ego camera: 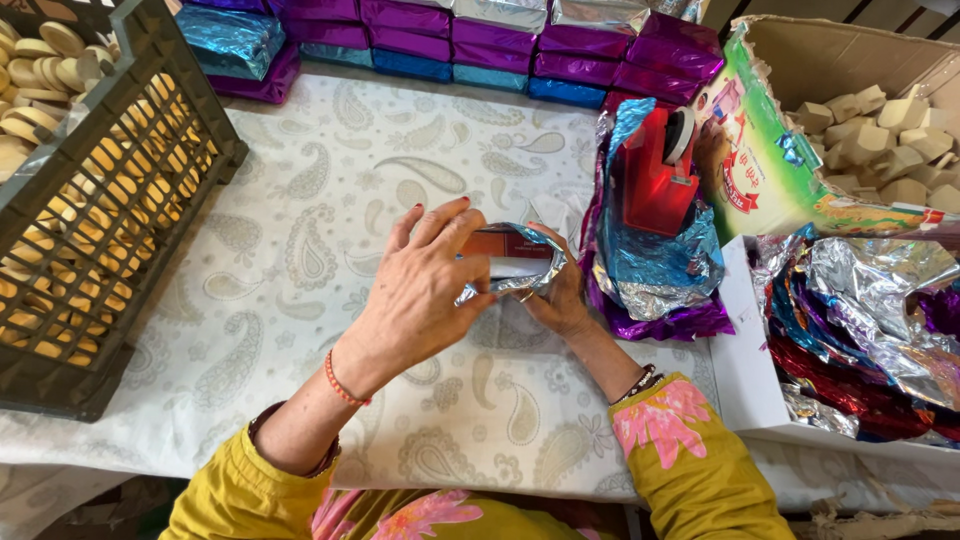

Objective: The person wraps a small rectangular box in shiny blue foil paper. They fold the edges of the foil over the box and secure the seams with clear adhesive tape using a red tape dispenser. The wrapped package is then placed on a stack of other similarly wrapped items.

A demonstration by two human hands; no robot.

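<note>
Here we hold a small red-brown block [497, 243] in the middle of the worktop [330, 170], with a shiny silver-blue foil sheet [530, 275] bent around it. Our left hand [425, 290] grips the block from the left, fingers curled over its top. Our right hand [560, 295] is cupped under the foil at the right end and pinches it up against the block. So both hands are closed on the block and its foil.

We think this step goes best if we pull the foil flat and tight first, then press each fold down with a thumb so no corner pokes out. Keeping the block still with the left hand should help the folds stay neat.

On the left, a dark plastic crate [150, 120] is full of round pale yellow pieces [40, 60]. At the top right, a torn cardboard box [800, 60] holds many pale square chunks [880, 130]. A white tray [745, 390] at the right holds loose foil sheets in silver, red and blue [860, 330]. A red tape holder [655, 170] stands on more foil near our right hand. Rows of wrapped purple and blue packs [480, 45] line the far edge
</note>
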